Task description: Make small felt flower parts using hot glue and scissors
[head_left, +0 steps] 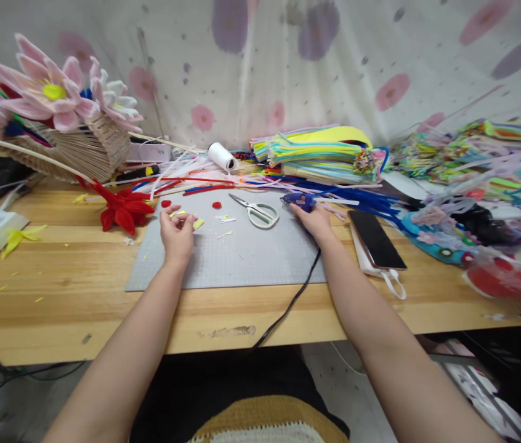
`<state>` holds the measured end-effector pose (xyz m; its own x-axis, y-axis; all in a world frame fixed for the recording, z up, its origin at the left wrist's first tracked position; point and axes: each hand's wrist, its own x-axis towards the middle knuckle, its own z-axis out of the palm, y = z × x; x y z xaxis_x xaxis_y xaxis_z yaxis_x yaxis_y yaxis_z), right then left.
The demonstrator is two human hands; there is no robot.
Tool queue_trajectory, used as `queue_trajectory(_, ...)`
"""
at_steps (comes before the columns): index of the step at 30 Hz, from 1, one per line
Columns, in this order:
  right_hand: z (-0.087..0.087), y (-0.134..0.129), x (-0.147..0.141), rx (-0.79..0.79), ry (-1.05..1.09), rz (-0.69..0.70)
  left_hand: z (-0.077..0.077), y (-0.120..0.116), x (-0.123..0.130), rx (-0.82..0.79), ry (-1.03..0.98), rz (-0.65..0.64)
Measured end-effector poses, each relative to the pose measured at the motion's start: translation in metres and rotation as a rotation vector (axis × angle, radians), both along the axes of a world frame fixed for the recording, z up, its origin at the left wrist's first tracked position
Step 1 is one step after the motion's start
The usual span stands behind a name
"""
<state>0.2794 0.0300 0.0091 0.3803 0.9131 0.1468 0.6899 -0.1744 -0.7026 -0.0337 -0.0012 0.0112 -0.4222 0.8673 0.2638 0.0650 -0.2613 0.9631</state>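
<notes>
1. Grasping a smooth blue glue gun point(300, 200) in the right hand point(316, 220), with a thin black cord point(288, 309) trailing below the wrist.
2. Curling the left hand point(177, 232) beside a flat yellow piece point(199, 224) — cannot tell whether pinched.
3. Between the hands, on a gridded gray mat point(251, 264): pointed scissors point(246, 204) with looped pale handles, a small red disc point(217, 205), slim white scraps point(228, 219).
4. Left of the left hand, over the wood-grained worktop point(80, 307) — a fuzzy, many-petalled red flower point(124, 209).
</notes>
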Motion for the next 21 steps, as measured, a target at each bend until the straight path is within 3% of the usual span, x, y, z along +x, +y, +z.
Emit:
queue_trajectory(4, 0.01, -0.006, -0.001, -0.069, -0.115, 0.051, -0.002, 0.003, -0.004, 0.03, -0.026, 0.034)
queue_trajectory(9, 0.042, -0.024, 0.012, -0.257, -0.49, 0.043, -0.002, 0.005, -0.006, 0.024, -0.06, 0.074)
queue_trajectory(12, 0.063, -0.039, 0.008, -0.421, -0.595, 0.171, -0.001, 0.005, -0.006, 0.024, -0.074, 0.096)
queue_trajectory(14, 0.073, -0.046, -0.007, -0.453, -0.626, 0.263, -0.001, 0.005, -0.005, 0.032, -0.078, 0.105)
queue_trajectory(17, 0.079, -0.049, -0.046, -0.307, -0.59, 0.484, -0.002, 0.006, -0.006, 0.049, -0.09, 0.117)
queue_trajectory(21, 0.068, -0.031, -0.111, -0.163, -0.497, 0.72, -0.001, 0.006, -0.008, 0.059, -0.112, 0.146)
